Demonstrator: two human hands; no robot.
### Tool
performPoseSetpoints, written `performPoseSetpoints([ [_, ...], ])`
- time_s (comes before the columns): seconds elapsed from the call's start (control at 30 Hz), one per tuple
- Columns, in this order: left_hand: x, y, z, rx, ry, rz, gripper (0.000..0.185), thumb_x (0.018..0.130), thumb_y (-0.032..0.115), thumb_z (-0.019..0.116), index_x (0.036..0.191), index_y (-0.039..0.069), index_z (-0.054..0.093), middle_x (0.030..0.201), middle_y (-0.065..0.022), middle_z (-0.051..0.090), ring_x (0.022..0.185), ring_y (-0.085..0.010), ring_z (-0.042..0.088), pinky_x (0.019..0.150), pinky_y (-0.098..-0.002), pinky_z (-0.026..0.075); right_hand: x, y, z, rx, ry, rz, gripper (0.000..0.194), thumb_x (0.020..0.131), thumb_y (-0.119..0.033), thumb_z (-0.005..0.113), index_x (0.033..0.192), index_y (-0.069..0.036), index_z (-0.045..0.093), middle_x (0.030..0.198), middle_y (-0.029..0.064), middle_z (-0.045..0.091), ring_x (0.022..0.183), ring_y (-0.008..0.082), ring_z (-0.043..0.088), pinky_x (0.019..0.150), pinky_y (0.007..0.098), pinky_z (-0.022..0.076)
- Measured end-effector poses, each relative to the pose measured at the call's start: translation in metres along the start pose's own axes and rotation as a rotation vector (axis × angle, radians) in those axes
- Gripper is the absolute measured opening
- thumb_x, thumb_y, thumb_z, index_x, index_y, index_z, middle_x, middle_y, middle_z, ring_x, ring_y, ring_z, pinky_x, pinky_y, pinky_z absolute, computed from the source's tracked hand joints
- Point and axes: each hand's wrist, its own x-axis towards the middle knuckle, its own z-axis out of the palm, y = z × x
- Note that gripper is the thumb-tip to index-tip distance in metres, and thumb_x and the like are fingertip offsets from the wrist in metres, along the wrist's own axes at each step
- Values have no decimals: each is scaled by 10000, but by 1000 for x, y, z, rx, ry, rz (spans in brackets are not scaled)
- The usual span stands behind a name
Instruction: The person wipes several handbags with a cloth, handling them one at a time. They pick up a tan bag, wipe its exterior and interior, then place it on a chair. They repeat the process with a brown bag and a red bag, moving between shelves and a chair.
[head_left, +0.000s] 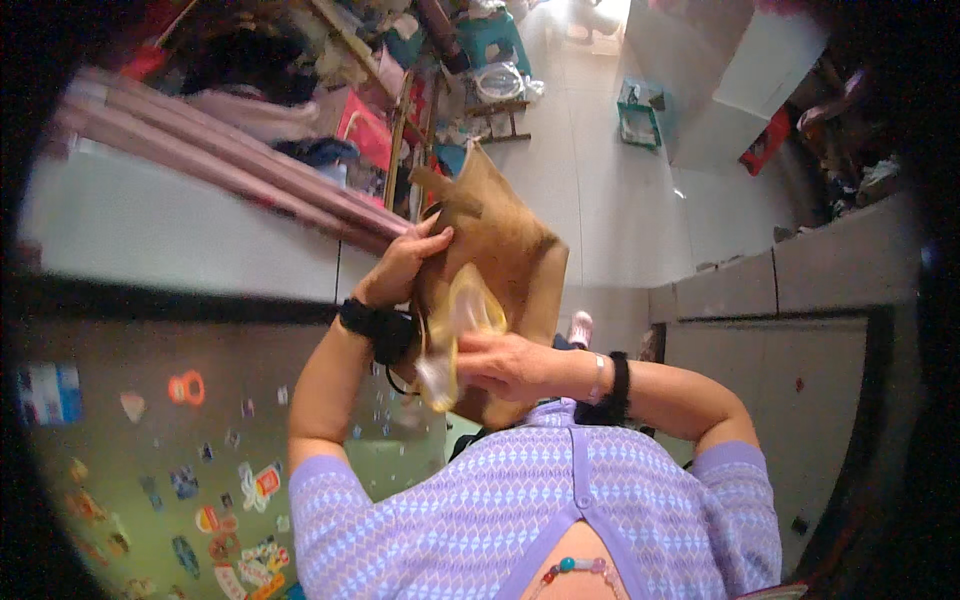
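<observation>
A large brown bag (495, 217), perhaps leather, is held up in front of my chest, with a flap or strap at its upper left. My left hand (409, 251) grips its left edge, thumb laid on the front face. In my right hand (510, 364) is a yellow-edged whitish cloth (469, 300), blurred, lying over the lower front of the bag. One end of the cloth hangs below my fingers on the left. Black bands circle both wrists, and part of a thin dark cord curves below the left one.
On the left stands a door panel (150, 465) covered in stickers, below a pale ledge (187, 225) bordered by pink folded fabric (225, 157). Farther off are a green stool (491, 45), a small green-framed item (640, 124) on the tiled floor (577, 187), and a white box-like panel (765, 67).
</observation>
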Motion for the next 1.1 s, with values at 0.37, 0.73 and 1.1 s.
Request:
performPoseSetpoints([
  [0.37, 231, 93, -4, -363, 190, -5, 454, 1052, 340, 511, 1374, 22, 543, 1346, -127, 626, 1192, -271, 632, 1041, -430, 499, 47, 201, -318, 207, 818, 378, 152, 949, -106, 659, 1076, -26, 635, 966, -13, 639, 867, 98, 579, 781, 301, 517],
  [0.73, 506, 235, -121, -456, 187, 128, 513, 1043, 401, 527, 1400, 32, 525, 1363, -131, 612, 1199, -296, 622, 1030, -475, 499, 64, 381, -555, 415, 563, 571, 309, 888, 30, 653, 1180, -70, 637, 886, -10, 606, 832, 110, 570, 757, 271, 512],
  [1.1, 803, 391, -164, -282, 302, 325, 445, 1051, 328, 538, 1380, 29, 554, 1361, -80, 617, 1234, -252, 590, 1075, -417, 449, 59, 558, -775, 112, -172, 892, 178, 953, -131, 655, 1121, -72, 657, 991, 67, 668, 922, 200, 644, 824, 314, 510],
])
